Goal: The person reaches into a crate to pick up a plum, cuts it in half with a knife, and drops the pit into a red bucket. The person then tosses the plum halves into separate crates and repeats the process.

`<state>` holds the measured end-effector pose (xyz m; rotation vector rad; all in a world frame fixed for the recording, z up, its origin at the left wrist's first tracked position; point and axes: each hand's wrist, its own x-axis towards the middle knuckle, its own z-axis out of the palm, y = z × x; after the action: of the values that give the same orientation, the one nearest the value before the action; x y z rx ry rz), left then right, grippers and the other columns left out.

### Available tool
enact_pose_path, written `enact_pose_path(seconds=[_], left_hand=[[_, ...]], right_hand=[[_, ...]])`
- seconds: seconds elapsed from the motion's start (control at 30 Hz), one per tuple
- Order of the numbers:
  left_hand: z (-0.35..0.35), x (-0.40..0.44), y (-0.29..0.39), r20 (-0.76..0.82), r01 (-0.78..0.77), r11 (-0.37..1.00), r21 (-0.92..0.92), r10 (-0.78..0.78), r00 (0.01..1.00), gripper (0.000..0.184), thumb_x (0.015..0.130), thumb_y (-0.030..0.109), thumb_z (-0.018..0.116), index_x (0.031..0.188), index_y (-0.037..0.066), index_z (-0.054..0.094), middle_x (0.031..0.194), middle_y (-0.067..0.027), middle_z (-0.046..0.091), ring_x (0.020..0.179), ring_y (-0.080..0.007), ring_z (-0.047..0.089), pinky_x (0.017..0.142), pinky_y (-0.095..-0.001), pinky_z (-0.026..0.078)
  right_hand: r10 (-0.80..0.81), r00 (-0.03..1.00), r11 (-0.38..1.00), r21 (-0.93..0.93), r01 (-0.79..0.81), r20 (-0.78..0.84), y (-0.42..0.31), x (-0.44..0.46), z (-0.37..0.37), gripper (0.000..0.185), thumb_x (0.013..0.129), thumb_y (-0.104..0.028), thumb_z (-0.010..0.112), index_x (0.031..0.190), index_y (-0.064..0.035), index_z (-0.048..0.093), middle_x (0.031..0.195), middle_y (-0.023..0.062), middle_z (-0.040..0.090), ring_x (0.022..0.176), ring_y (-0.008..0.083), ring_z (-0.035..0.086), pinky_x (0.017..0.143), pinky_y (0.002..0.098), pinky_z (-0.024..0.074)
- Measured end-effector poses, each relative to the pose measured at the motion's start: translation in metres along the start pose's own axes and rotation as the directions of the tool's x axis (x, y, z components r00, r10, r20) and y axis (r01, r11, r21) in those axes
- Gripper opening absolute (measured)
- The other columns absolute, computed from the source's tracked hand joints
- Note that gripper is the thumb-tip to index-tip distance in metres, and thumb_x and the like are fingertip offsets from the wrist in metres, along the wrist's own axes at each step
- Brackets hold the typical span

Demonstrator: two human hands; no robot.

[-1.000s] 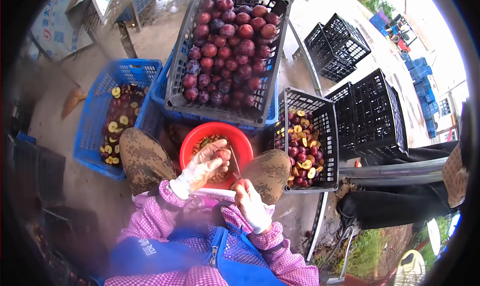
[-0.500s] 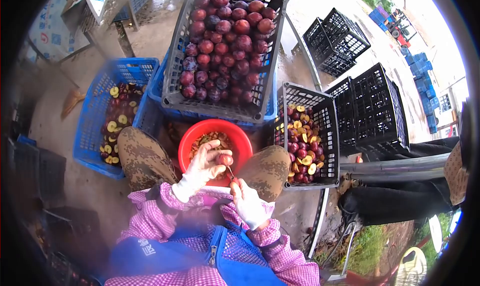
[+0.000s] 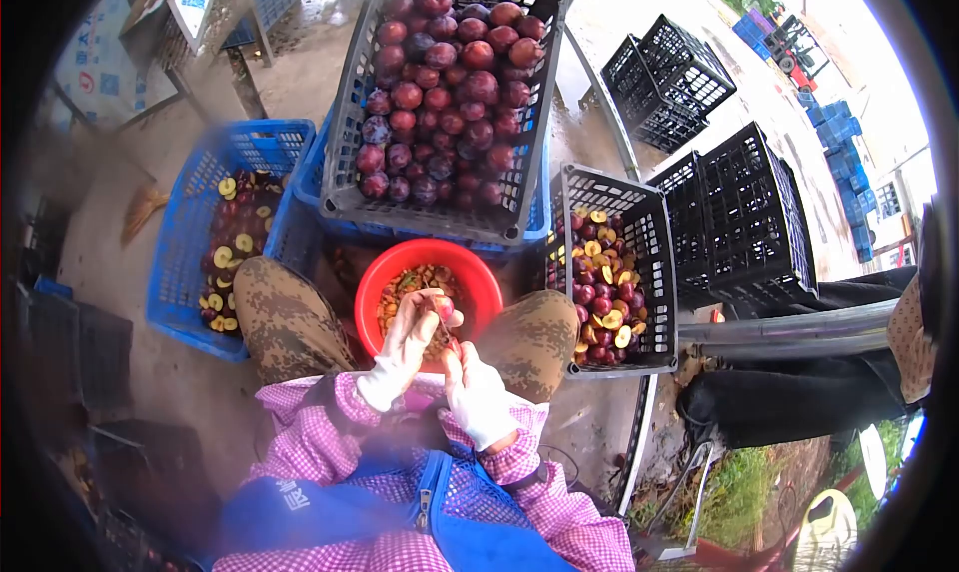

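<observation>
Drawn closer over a red tub point(image 3: 485, 290), left hand point(image 3: 402, 344) pinches plum point(image 3: 443, 306), right hand point(image 3: 474, 390) pinches knife point(image 3: 454, 345), best worked in short strokes.

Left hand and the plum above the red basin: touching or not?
Touching. The head view shows the plum held in the fingers of the left hand, above the red basin, with no gap between fingers and skin.

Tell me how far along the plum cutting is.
Cut plums already lie in the right black crate and left blue crate. One plum is in the left hand, the right hand close below. Whole plums heap the middle black crate, so plenty seems left.
</observation>
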<state>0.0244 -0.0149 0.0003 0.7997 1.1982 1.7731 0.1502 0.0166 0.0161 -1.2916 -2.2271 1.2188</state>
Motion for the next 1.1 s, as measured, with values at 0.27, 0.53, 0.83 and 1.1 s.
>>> enact_pose_path(seconds=[0.27,0.53,0.83,1.1], left_hand=[[-0.001,-0.001,-0.007,0.036,0.282,0.876,-0.392,-0.292,0.956,0.043,0.093,0.049,0.045,0.109,0.009,0.051,0.112,-0.0066,0.057,0.092,-0.0160,0.057,0.082,-0.0310,0.046],[-0.002,-0.003,-0.026,0.098,0.323,0.700,-0.637,-0.342,0.935,0.037,0.086,0.051,0.056,0.114,0.027,0.049,0.126,-0.0086,0.051,0.119,-0.0249,0.042,0.088,-0.0384,0.042],[-0.028,0.020,-0.014,-0.256,-0.002,0.999,-0.034,-0.007,0.967,0.042,0.096,0.043,0.043,0.114,0.007,0.052,0.106,-0.0035,0.056,0.095,-0.0143,0.054,0.087,-0.0278,0.042],[0.018,-0.007,0.000,0.066,-0.169,0.787,0.594,0.162,0.985,0.035,0.092,0.005,0.043,0.125,-0.007,0.036,0.115,-0.0198,0.051,0.103,-0.0313,0.055,0.091,-0.0370,0.044]], right_hand=[[-0.114,0.987,0.966,-0.243,0.083,-0.116,0.005,0.002,0.010,0.023,0.090,-0.029,0.052,0.090,-0.0067,0.051,0.065,0.0183,0.059,0.059,0.0362,0.060,0.055,0.0448,0.0481],[-0.145,0.973,0.952,-0.294,0.088,-0.178,0.011,0.004,0.014,0.021,0.089,-0.030,0.054,0.085,-0.0095,0.051,0.065,0.0138,0.059,0.056,0.0331,0.060,0.051,0.0417,0.0472],[-0.013,0.977,1.000,0.015,0.017,-0.211,0.043,-0.005,-0.008,0.023,0.091,-0.029,0.051,0.092,-0.0063,0.052,0.072,0.0193,0.060,0.067,0.0386,0.060,0.059,0.0449,0.0463],[0.114,0.924,0.909,0.413,0.051,-0.365,-0.010,0.055,0.011,0.026,0.088,-0.029,0.058,0.087,-0.0034,0.054,0.072,0.0154,0.055,0.063,0.0255,0.055,0.063,0.0352,0.0456]])
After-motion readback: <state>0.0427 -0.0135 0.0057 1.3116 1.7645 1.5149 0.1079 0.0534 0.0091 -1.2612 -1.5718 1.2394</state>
